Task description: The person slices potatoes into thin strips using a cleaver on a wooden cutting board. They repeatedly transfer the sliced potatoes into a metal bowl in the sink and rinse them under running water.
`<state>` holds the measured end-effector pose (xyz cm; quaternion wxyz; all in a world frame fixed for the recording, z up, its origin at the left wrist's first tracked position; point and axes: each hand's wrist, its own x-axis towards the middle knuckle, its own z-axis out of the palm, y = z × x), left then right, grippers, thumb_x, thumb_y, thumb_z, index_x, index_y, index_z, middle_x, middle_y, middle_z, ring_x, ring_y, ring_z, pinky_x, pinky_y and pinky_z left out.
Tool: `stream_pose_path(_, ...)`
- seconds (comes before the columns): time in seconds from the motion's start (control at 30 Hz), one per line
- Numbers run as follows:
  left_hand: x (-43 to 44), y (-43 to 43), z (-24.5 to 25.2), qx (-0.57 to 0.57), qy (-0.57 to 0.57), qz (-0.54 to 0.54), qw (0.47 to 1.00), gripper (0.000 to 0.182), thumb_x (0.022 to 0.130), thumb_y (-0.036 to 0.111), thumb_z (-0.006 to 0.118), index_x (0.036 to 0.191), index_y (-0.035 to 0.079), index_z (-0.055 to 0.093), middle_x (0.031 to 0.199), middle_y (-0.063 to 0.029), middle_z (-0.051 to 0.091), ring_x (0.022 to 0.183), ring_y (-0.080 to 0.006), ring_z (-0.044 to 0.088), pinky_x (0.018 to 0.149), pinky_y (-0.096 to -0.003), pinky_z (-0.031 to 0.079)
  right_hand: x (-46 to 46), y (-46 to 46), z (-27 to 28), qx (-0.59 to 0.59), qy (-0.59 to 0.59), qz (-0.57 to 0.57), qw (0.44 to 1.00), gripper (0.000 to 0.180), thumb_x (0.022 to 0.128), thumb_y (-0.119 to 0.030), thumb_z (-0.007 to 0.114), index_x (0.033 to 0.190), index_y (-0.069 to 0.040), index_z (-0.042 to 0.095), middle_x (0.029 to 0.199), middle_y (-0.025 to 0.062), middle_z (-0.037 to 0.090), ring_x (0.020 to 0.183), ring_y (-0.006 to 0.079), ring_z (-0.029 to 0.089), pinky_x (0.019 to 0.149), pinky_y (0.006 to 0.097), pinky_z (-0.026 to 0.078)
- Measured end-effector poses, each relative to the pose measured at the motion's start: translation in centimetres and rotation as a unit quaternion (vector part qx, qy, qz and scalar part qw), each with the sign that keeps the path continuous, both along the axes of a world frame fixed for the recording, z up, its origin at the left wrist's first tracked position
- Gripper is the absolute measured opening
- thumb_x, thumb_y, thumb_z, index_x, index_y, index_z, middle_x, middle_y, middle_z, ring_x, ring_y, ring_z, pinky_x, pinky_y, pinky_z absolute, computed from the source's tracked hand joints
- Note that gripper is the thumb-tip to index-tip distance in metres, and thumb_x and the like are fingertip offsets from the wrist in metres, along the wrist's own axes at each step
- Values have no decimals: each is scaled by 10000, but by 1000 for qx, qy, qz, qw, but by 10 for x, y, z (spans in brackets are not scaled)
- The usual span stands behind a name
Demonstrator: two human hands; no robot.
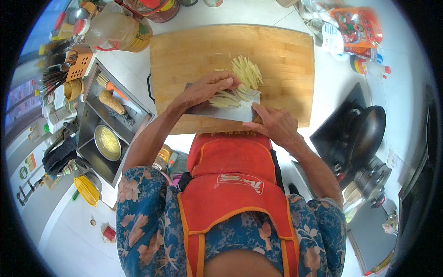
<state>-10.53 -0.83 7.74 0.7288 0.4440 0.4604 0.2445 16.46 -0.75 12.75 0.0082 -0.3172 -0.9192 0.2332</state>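
A cleaver [244, 112] lies flat just above the bamboo cutting board [187, 52], its broad blade carrying pale strips that look like cut potato [225, 99]. The handle, mostly covered, is in my right hand [278, 124], with thumb and fingers at the blade's near corner. Over the far side of the blade, my left hand [214, 86] bends its fingers down beside the strips; whether it grips any is hidden. Beyond the blade, a loose pile of pale strips [247, 71] sits on the board.
To the left, a steel sink [116, 175] holds a bowl of pale shreds [108, 142], a loofah [111, 102] and an orange-handled brush [117, 90]. A large oil jug [116, 31] stands behind it. At right are a black wok [368, 135] and a bottle [370, 66].
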Motion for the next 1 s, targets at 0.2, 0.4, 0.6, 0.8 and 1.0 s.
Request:
stream_pose_path(0.2, -11, -9, 1, 388, 221, -85, 891, 445, 982, 390, 557, 1317, 97, 539, 1316, -149, 552, 1314, -336, 437, 1117, -466, 337, -3, -1, 8, 3, -18, -28, 999, 562, 893, -611, 581, 977, -58, 541, 609, 129, 625, 547, 271, 671, 466, 373, 515)
stream_pose_path(0.4, -2, -14, -20, 398, 245, -120, 876, 462, 883, 408, 658, 1224, 109, 570, 1401, -178, 467, 1370, -389, 347, 1152, -488, 263, -3, -2, 5, -1, -15, 18, 1000, 550, 888, -603, 593, 981, -63, 545, 647, 117, 637, 555, 282, 672, 466, 377, 512)
stream_pose_path(0.6, 4, 11, -49, 418, 318, -101, 845, 468, 839, 349, 712, 1198, 83, 574, 1317, -177, 509, 1280, -392, 416, 1084, -500, 334, -3, -8, 2, -9, 14, 16, 1000, 554, 883, -602, 593, 997, -63, 544, 698, 120, 638, 559, 293, 667, 476, 381, 515)
stream_pose_path(0.8, 18, 16, -29, 460, 299, -15, 836, 500, 888, 444, 652, 1238, 101, 557, 1320, -173, 506, 1324, -370, 390, 1099, -504, 314, -5, -4, 4, -84, -16, 34, 996, 561, 896, -597, 571, 1016, -50, 548, 727, 136, 654, 593, 304, 675, 487, 393, 520)
stream_pose_path(1.0, 46, 0, -27, 389, 319, -147, 852, 603, 960, 504, 517, 1424, 124, 462, 1564, -181, 299, 1480, -398, 173, 1197, -514, 190, -3, 2, 3, -10, -2, 82, 997, 523, 914, -564, 567, 909, -41, 554, 743, 153, 663, 620, 308, 683, 501, 397, 527)
